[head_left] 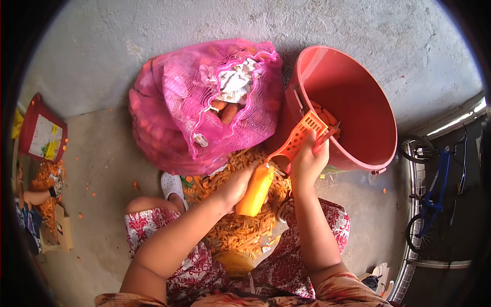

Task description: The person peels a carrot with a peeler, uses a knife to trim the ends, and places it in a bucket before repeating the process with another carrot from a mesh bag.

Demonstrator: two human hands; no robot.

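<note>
My left hand (240, 187) is wrapped around a thick, bright orange peeled carrot (254, 193), held tilted over the floor. My right hand (310, 162) grips an orange plastic peeler (292, 146) with a perforated body. One end of the peeler meets the top of the carrot; the other reaches to the rim of a red bucket (358, 102). Several carrots (323, 113) lie inside that bucket. Beyond my left hand stands a pink mesh sack (169, 112), its mouth showing unpeeled carrots (229, 113) and crumpled paper (236, 81).
Carrot peelings (238, 233) cover the floor between my legs. At the far left, another person's arm (38, 197) shows beside a second red bucket (43, 128) and more peelings. A grey wall (204, 25) rises behind the sack. A blue bicycle (437, 199) is at the right.
</note>
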